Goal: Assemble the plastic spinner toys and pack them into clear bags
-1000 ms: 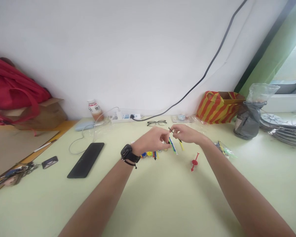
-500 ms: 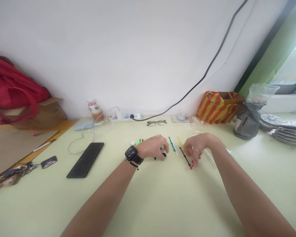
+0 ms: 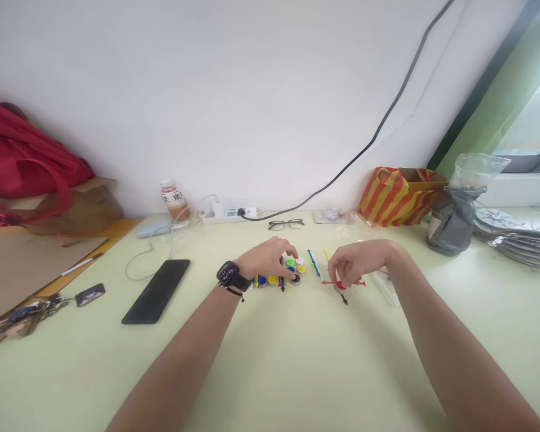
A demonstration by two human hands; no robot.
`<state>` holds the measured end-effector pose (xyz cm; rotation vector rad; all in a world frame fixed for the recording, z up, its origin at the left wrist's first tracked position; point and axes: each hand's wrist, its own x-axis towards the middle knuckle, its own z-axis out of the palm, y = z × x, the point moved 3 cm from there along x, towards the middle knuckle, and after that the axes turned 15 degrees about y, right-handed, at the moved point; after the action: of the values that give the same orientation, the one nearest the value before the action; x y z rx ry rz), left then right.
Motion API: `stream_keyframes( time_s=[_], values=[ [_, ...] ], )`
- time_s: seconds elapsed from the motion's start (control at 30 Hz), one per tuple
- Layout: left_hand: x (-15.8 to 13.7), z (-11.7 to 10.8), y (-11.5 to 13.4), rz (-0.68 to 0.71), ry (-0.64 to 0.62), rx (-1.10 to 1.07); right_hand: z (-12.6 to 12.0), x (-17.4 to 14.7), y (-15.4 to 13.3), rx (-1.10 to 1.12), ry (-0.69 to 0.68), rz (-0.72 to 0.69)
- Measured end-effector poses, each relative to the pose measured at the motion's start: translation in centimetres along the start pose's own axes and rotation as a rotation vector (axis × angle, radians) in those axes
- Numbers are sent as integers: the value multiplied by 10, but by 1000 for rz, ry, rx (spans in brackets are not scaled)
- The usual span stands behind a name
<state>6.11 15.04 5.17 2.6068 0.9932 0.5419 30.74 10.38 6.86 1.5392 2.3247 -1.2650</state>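
Note:
My left hand (image 3: 270, 259), with a black watch on its wrist, curves over a group of small coloured discs. Its thumb and fingers are apart, the thumb tip close to a black disc (image 3: 296, 279). Near it lie a green disc (image 3: 290, 263), a yellow disc (image 3: 301, 270) and a white disc (image 3: 300, 261). My right hand (image 3: 354, 265) pinches a red double-ended arrow strip (image 3: 327, 282) with a red round part under the fingertips. Beneath it a black arrow strip (image 3: 344, 299) lies partly hidden. Between the hands rest blue and green strips (image 3: 315, 265); a yellow strip (image 3: 326, 254) is behind.
A black phone-like slab (image 3: 156, 292) and keys (image 3: 31, 312) lie left. At the wall stand a drink bottle (image 3: 173, 198), a power strip (image 3: 229, 215), glasses (image 3: 286, 224) and a striped bag (image 3: 393, 198). Clear plastic wrap (image 3: 386, 290) lies beside my right forearm.
My left hand has shifted left and lifted off the discs, uncovering several. The red strip in my right hand has come up and turned sideways across the black strip.

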Motion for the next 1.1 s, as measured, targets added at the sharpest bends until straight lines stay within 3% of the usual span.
stream_keyframes(
  time_s=[0.17,0.33,0.5,0.67,0.83,1.0,1.1],
  values=[
    [0,1,-10,3,24,17,-6,-3,-10,151,140,-109],
    [2,6,-16,-3,70,40,-8,4,-18,268,350,-108],
    [1,0,-5,-21,120,41,-9,6,-23,301,497,-107],
    [1,4,10,-41,43,132,-9,5,-26,297,547,-101],
    [2,7,8,-45,31,118,-9,9,-24,271,574,-90],
    [0,0,1,-44,46,27,-8,11,-28,282,601,-106],
    [2,-8,8,-46,147,-161,-5,12,-33,310,626,-138]
  ],
)
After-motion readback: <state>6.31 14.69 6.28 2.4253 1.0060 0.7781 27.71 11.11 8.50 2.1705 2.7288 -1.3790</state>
